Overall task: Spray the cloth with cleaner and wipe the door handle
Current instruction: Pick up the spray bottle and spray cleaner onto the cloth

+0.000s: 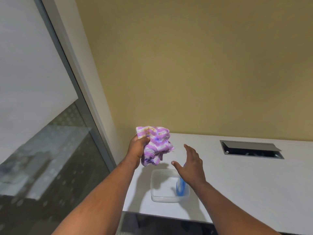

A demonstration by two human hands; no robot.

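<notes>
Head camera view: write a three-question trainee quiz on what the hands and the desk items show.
1. True or false: the left hand grips the purple and white cloth.
2. Where does the blue spray bottle stand? A) in the clear plastic container B) in the desk's cable hatch C) on the floor
3. Fill in: the right hand is ____, fingers spread, above the bottle.

Key: 1 true; 2 A; 3 open
</notes>
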